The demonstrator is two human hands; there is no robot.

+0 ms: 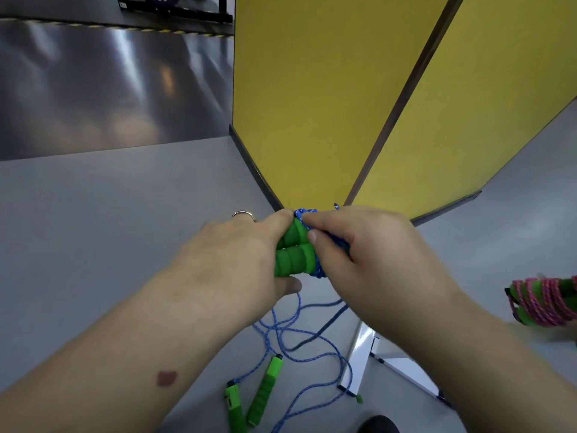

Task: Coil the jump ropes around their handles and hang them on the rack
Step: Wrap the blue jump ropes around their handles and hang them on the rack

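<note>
On the left lies grey floor [93, 245], and beyond it a darker glossy strip. The left hand [237, 248], a ring [243, 214] on one finger, grips a pair of green handles [293, 254] held side by side, fingers and thumb curled round them. The right hand [368, 254] pinches blue rope [307, 214] at the handles' end, where turns of it are already wound. Loose blue rope hangs from the hands into a tangle [299, 339] on the floor below, beside two more green handles [263, 392]. A yellow folding screen [312, 104] stands just behind the hands. A white frame [359, 360] lies on the floor right of the tangle. At the far right edge sits a pink rope coiled on green handles [543, 303].
</note>
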